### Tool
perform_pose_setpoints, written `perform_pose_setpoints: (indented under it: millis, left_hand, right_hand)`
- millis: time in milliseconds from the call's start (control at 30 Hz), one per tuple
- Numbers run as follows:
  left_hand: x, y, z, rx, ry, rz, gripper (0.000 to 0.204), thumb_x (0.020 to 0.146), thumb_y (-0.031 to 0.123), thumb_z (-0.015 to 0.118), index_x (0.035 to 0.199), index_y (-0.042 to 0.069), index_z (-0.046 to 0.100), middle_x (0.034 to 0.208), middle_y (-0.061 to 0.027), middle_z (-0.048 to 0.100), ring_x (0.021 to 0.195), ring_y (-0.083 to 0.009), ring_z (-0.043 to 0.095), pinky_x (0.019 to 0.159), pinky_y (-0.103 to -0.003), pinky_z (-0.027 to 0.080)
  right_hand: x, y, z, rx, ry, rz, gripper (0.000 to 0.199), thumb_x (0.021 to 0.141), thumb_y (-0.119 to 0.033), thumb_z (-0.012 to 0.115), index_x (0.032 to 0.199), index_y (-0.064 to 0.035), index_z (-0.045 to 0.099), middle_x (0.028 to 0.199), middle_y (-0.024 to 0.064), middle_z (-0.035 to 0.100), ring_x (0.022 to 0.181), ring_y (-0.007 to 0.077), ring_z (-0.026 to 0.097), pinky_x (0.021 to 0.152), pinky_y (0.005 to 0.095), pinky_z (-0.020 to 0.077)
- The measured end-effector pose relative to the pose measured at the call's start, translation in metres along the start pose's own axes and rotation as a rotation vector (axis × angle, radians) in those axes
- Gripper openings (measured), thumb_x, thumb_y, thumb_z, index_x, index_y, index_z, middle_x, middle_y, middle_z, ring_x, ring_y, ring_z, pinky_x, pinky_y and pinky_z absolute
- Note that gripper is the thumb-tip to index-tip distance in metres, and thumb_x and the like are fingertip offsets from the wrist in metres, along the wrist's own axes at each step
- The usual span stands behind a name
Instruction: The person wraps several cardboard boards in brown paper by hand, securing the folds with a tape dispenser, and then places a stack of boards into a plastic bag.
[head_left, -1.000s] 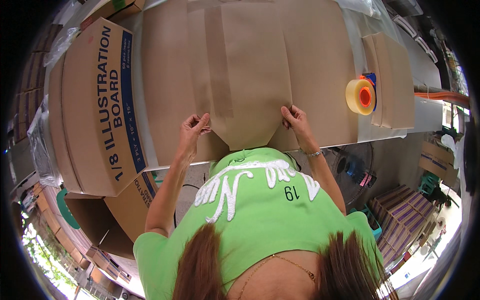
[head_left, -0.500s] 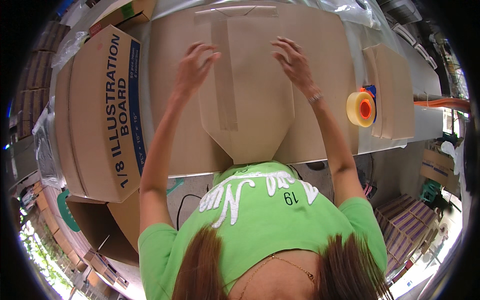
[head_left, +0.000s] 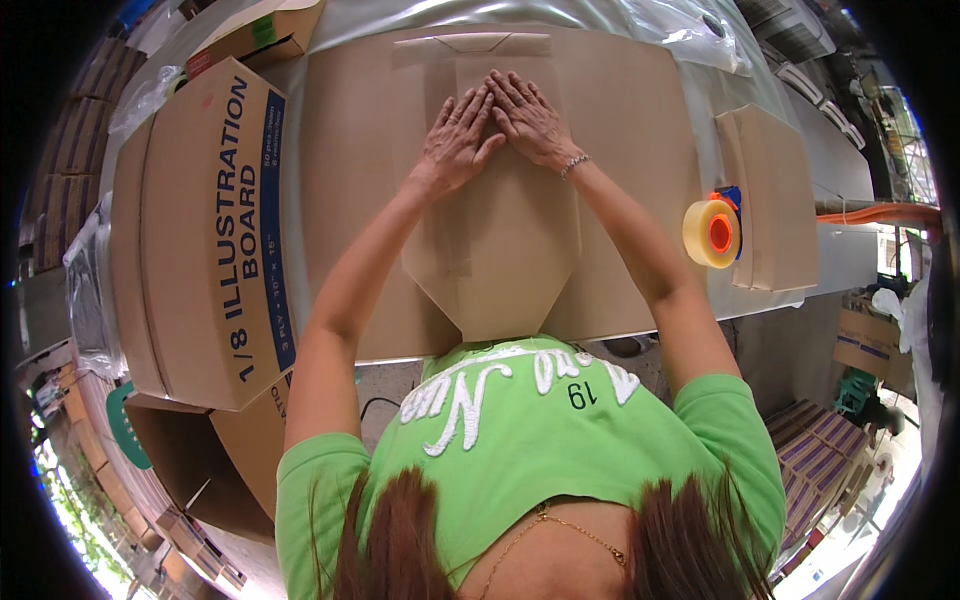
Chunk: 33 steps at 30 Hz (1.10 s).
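Note:
Both hands lie flat on a brown cardboard piece (head_left: 510, 260) whose near end tapers toward my body. My left hand (head_left: 458, 140) has its fingers stretched out, pointing up and inward. My right hand (head_left: 530, 118) rests beside it, palm down, fingers extended, with the fingertips of both hands meeting. Neither holds anything. A strip of tape (head_left: 452, 235) runs lengthwise along the cardboard, partly covered by my left hand. Another band of tape (head_left: 425, 52) crosses its far end. Underneath spreads a larger flat cardboard sheet (head_left: 350, 200).
A tape dispenser (head_left: 714, 233) with a clear roll stands right, against a folded carton (head_left: 775, 200). At left is a big printed cardboard box (head_left: 190, 240); below it, an open box (head_left: 190, 455). Clear plastic (head_left: 690, 35) lies at the far right.
My hands, raised and apart before, have come together at the middle and down onto the cardboard. The view has shifted slightly.

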<state>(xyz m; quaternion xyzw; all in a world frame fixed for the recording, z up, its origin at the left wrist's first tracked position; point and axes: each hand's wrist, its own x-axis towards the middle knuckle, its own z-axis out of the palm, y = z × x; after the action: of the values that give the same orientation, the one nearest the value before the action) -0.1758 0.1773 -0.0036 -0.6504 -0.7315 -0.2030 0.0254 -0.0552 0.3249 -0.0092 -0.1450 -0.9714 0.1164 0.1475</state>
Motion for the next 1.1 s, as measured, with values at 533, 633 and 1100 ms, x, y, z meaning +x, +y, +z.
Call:
perform_pose_setpoints:
  millis: [533,633,1100]
  left_hand:
    - [-0.136,0.088,-0.043,-0.072,-0.085,0.027,0.062,0.098,0.045,0.046,0.148,0.010,0.036,0.154,-0.0076,0.034,0.145,-0.0230,0.026,0.120,-0.045,0.016]
    - [-0.115,0.071,-0.051,-0.165,-0.235,0.034,0.053,0.097,0.039,0.052,0.141,0.012,0.044,0.146,-0.0082,0.041,0.140,-0.0251,0.033,0.117,-0.046,0.021]
    - [-0.009,0.013,-0.003,0.128,-0.064,0.040,0.059,0.100,0.055,0.034,0.153,0.029,0.027,0.160,0.0022,0.023,0.148,-0.0255,0.019,0.121,-0.049,0.012]
  right_hand:
    - [-0.141,-0.103,-0.042,0.020,-0.118,-0.030,0.058,0.103,-0.039,0.033,0.154,-0.0110,0.025,0.161,0.0030,0.020,0.149,0.0211,0.016,0.123,0.0389,0.0113]
    - [-0.143,-0.097,-0.039,0.033,-0.049,-0.074,0.055,0.103,-0.038,0.036,0.153,-0.0145,0.029,0.158,0.0030,0.028,0.147,0.0215,0.020,0.121,0.0390,0.0154]
    - [-0.036,0.030,-0.011,-0.133,0.122,0.066,0.060,0.103,-0.048,0.030,0.152,-0.0138,0.029,0.159,0.0051,0.027,0.147,0.0291,0.021,0.120,0.0432,0.0169]
